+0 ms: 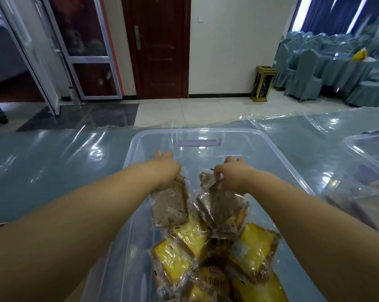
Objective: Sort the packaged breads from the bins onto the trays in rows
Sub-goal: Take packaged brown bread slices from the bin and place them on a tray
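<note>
A clear plastic bin (153,136) stands in front of me on the table. Inside it lie several packaged breads, yellow slices (258,245) toward me and brown ones farther in. My left hand (165,171) grips the top edge of one brown packaged bread (170,209), which hangs upright over the bin. My right hand (232,175) pinches the top of a bunch of brown packaged breads (224,205), also lifted above the pile. No tray is in view.
A second clear bin (367,149) with dark packages sits at the right edge. Shiny plastic film (53,158) covers the blue tablecloth. Beyond the table are a tiled floor, a dark red door (158,46), a gold waste bin (263,83) and covered chairs (304,77).
</note>
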Demonstrator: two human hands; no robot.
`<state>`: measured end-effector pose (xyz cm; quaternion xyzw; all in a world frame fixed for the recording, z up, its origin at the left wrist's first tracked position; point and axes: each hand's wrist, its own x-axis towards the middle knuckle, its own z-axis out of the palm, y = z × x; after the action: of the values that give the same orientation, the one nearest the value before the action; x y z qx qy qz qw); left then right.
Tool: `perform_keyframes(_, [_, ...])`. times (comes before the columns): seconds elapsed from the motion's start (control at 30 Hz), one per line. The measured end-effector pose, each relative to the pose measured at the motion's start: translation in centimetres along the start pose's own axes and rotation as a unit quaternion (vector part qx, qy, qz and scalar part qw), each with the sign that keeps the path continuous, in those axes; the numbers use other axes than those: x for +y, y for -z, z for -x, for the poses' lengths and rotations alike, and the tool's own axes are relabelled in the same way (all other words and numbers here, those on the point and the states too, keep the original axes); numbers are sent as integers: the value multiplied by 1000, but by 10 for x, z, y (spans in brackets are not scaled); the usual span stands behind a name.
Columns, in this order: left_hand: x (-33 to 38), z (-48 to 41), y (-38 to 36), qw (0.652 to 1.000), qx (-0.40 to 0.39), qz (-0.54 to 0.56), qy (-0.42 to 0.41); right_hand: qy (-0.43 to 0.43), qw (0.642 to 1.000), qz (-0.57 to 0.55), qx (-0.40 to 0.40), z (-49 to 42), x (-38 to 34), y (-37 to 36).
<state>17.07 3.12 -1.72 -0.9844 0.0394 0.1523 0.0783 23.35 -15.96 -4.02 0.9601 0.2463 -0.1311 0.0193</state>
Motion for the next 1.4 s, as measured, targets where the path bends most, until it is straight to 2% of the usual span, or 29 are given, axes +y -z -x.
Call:
perform_keyframes(0.1, [-2, -13, -2, 1000, -10, -17, -16, -26, 997, -70, -33, -9, 3, -7])
perform_keyframes(0.23, [-4, -21, -2, 999, 16, -28, -29, -11, 991, -119, -58, -13, 4, -10])
perform_keyframes(0.5, [-1, -19, -5, 997, 53, -12, -57, -42, 979, -201, -11, -15, 9, -14])
perform_keyframes(0.73, [-1, -9, -1, 998, 28, -39, -44, -55, 977, -204, -39, 0, 9, -1])
perform_keyframes(0.93, [-4, 20, 13, 994, 93, -40, -52, -63, 982, -175, -26, 27, 4, 30])
perform_keyframes(1.07, [-6, 49, 21, 984, 164, 69, -33, -74, 989, -122, 41, 57, -2, 48])
perform_keyframes(1.13, [-5, 68, 28, 964, 223, 142, -28, -78, 988, -92, 93, 76, -3, 57])
perform_keyframes(1.2, [-5, 89, 33, 935, 292, 201, -34, -86, 979, -116, 145, 97, -5, 65])
perform_keyframes(1.27, [-7, 114, 36, 903, 358, 237, -36, -84, 955, -179, 223, 118, -9, 71])
perform_keyframes(1.4, [-18, 168, 32, 826, 474, 304, -6, -34, 879, -287, 379, 163, -36, 79])
